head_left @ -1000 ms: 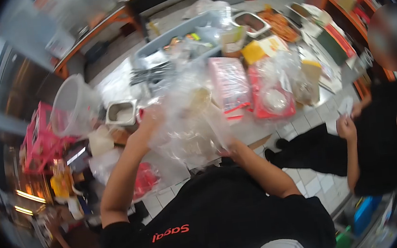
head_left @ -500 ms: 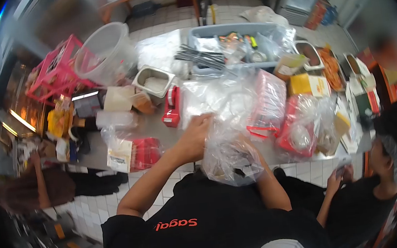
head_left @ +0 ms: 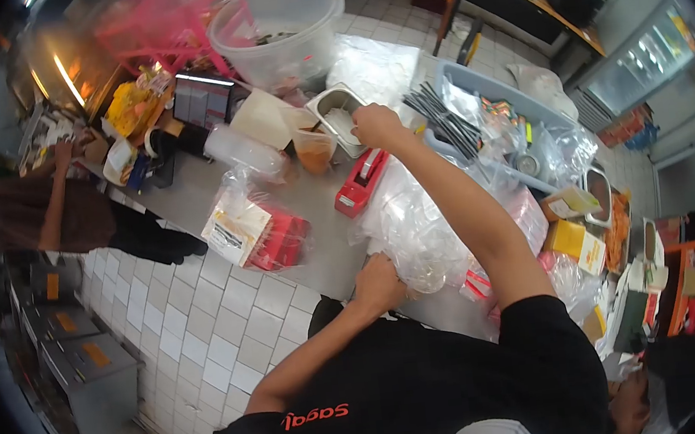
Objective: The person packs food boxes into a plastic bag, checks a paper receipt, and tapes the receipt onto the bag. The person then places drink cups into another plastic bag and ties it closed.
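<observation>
My left hand [head_left: 380, 284] is closed on the edge of a clear plastic bag [head_left: 423, 247], which lies crumpled over the near part of the table. My right hand [head_left: 378, 125] is stretched forward at the right rim of a steel pan [head_left: 336, 104] with something pale inside. Its fingers are curled, and what they hold, if anything, is hidden. Just below that hand stands a red tape dispenser [head_left: 359, 186]. To the pan's left is a plastic cup with orange contents [head_left: 315, 151].
A blue-grey bin [head_left: 512, 85] holds packets, with black straws [head_left: 443, 118] at its near corner. A large clear tub [head_left: 282, 42] stands at the back. Red packs in plastic [head_left: 278, 241] lie at the table's left edge. A co-worker in brown [head_left: 41, 202] stands left.
My right hand has left the bag and reached forward to the steel pan. My left hand stays at the bag, now lower on the table. The view has turned.
</observation>
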`<state>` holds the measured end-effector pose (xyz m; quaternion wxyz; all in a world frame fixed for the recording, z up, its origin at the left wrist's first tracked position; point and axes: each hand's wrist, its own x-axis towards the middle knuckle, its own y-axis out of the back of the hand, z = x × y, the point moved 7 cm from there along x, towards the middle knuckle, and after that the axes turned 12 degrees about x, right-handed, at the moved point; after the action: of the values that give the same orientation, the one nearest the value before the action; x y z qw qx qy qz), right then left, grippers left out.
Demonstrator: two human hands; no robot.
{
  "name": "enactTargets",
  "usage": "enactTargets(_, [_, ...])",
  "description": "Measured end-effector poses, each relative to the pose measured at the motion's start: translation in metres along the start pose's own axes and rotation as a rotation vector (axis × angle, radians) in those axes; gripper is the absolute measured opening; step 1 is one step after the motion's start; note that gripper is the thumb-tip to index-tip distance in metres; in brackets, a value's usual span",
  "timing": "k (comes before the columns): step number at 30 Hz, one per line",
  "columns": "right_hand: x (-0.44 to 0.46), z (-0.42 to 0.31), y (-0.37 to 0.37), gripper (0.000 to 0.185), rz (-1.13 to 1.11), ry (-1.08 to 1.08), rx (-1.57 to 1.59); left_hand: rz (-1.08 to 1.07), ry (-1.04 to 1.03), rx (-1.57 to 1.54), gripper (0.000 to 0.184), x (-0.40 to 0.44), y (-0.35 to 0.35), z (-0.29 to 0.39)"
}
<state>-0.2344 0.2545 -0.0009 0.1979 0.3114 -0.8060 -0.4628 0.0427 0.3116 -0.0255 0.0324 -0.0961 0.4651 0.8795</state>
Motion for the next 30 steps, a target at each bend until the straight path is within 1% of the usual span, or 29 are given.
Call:
enactTargets(1, [0.012, 0.008, -0.018, 0.021, -0.103, -0.112, -0.122, 0.012, 0.019, -0.006, 0.034, -0.001, 0.004, 0.002])
enactTargets(2, [0.019, 0.008, -0.03, 0.021, -0.113, -0.093, -0.123, -0.016, 0.03, -0.031, 0.034, -0.002, 0.004, 0.004])
enactTargets(4, [0.029, 0.005, -0.038, 0.018, -0.064, -0.024, -0.24, -0.029, 0.05, -0.056, 0.035, 0.0, 0.01, 0.005])
enactTargets(5, [0.034, 0.005, -0.043, 0.018, -0.069, -0.01, -0.239, -0.093, 0.091, -0.06, 0.035, 0.001, 0.008, 0.004])
enactTargets(6, [0.036, 0.007, -0.045, 0.019, -0.096, -0.045, -0.249, -0.16, 0.129, -0.064, 0.036, -0.001, 0.005, 0.002])
enactTargets(7, [0.037, 0.009, -0.046, 0.019, -0.12, -0.083, -0.261, -0.156, 0.134, -0.064, 0.036, -0.001, 0.004, -0.001])
enactTargets(9, [0.034, 0.014, -0.045, 0.019, -0.113, -0.107, -0.255, -0.182, 0.056, -0.142, 0.036, 0.001, -0.005, -0.002])
enactTargets(10, [0.036, 0.018, -0.044, 0.019, -0.102, -0.132, -0.249, -0.173, 0.052, -0.136, 0.036, 0.002, -0.005, -0.002])
enactTargets(12, [0.037, 0.014, -0.045, 0.019, -0.075, -0.109, -0.247, -0.179, -0.011, -0.096, 0.035, 0.003, -0.005, 0.001])
enactTargets(14, [0.04, 0.01, -0.045, 0.02, -0.063, -0.088, -0.24, -0.171, -0.029, -0.046, 0.035, 0.002, -0.011, -0.002])
enactTargets(16, [0.036, 0.01, -0.039, 0.022, -0.09, -0.133, -0.192, -0.173, -0.041, -0.007, 0.035, 0.002, -0.015, -0.005])
enactTargets(17, [0.035, 0.009, -0.035, 0.022, -0.095, -0.133, -0.189, -0.165, -0.061, -0.023, 0.034, 0.003, -0.017, -0.006])
enactTargets(19, [0.038, 0.013, -0.022, 0.024, -0.178, -0.186, -0.127, -0.156, -0.084, -0.046, 0.034, 0.0, -0.023, -0.005])
enactTargets(21, [0.034, 0.012, -0.005, 0.024, -0.215, -0.187, -0.128, 0.02, -0.099, -0.066, 0.032, -0.002, -0.016, -0.004])
enactTargets(22, [0.034, 0.016, 0.001, 0.026, -0.249, -0.187, -0.122, 0.022, -0.108, -0.064, 0.032, -0.004, -0.012, -0.001])
enactTargets(23, [0.048, 0.036, -0.01, 0.026, -0.248, -0.117, -0.148, 0.038, -0.105, -0.151, 0.031, -0.003, -0.007, 0.0])
enactTargets(24, [0.037, 0.036, 0.006, 0.026, -0.238, -0.124, -0.15, 0.051, -0.103, -0.237, 0.031, -0.004, -0.001, 0.002])
enactTargets(26, [-0.003, 0.017, 0.055, 0.022, -0.158, -0.181, 0.389, 0.0, -0.109, -0.227, 0.031, -0.004, 0.013, 0.009])
enactTargets(27, [-0.028, 0.008, 0.077, 0.018, -0.083, -0.144, 0.521, -0.049, -0.104, -0.22, 0.033, -0.003, 0.016, 0.01])
enactTargets(28, [-0.056, 0.001, 0.095, 0.018, -0.062, -0.162, 0.517, -0.062, -0.128, -0.216, 0.033, 0.002, 0.009, 0.005])
enactTargets(30, [-0.115, -0.008, 0.128, 0.017, 0.117, -0.164, 0.929, 0.007, -0.216, -0.167, 0.033, 0.017, -0.006, -0.012])
